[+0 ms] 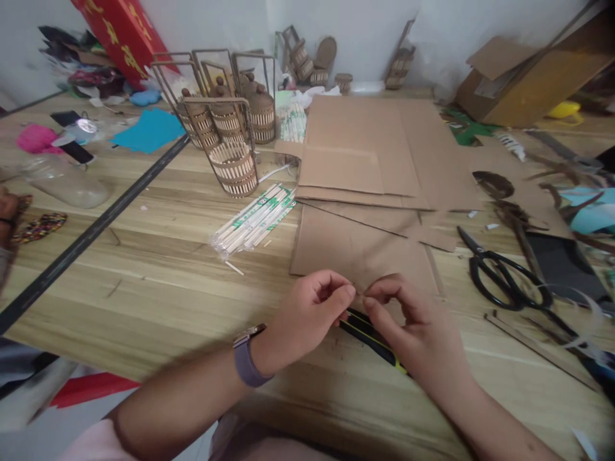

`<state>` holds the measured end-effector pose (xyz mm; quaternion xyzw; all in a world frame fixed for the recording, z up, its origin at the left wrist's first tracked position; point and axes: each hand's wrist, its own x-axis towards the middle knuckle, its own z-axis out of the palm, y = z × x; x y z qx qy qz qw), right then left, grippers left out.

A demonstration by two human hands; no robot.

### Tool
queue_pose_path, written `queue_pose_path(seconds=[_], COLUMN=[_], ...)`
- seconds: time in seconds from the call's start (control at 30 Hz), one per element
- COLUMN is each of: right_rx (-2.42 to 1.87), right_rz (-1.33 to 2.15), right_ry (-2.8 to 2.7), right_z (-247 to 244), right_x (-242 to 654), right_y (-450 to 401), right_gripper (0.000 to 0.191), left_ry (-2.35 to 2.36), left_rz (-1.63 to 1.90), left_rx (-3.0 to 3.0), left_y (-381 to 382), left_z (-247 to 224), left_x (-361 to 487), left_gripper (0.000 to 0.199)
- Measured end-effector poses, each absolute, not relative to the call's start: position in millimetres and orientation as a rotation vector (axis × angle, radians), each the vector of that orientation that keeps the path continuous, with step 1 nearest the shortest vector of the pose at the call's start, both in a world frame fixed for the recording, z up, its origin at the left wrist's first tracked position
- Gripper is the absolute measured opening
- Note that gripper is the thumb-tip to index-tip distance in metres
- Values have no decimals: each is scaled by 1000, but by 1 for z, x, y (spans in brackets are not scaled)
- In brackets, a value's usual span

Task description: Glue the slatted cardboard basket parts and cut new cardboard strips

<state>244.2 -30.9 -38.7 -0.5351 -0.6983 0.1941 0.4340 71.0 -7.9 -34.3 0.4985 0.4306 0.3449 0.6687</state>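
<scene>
My left hand (317,304), a watch on its wrist, is closed in a pinch above the table's front part. Close beside it, my right hand (413,320) pinches with thumb and forefinger, the fingertips of both hands nearly meeting. Something thin and brownish seems to run between them, too small to name. Beneath the hands lies a black and yellow utility knife (369,339), partly covered by them. Just beyond the fingers are stacked flat cardboard sheets (365,230). Wrapped chopsticks (254,221) lie to the left of the cardboard.
Several small slatted baskets with tall handles (234,168) stand at the back left. Black scissors (504,275) and thin brown strips (538,349) lie on the right. Blue sheets (148,130), a glass jar (67,182) and a cardboard box (533,83) stand farther out. Another person's hand (7,208) shows at the left edge.
</scene>
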Motion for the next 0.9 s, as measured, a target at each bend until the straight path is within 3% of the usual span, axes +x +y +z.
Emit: queue_pose_path(seconds=[0.1, 0.2, 0.57, 0.9], right_rx=[-1232, -1161, -1059, -1063], right_rz=[60, -108, -292, -237], right_ry=[-1885, -1984, -2093, -2071], right_z=[-38, -39, -35, -31], right_x=[249, 250, 249, 245], right_y=[-31, -32, -34, -40], right_gripper=[6, 11, 9, 9], left_ry=[1048, 1070, 1073, 954], left_rz=[779, 807, 974, 1073], left_rx=[1178, 1287, 1852, 2072], left_y=[-7, -8, -20, -23], left_z=[-33, -34, -36, -37], left_x=[71, 70, 68, 66], left_gripper=[20, 19, 16, 10])
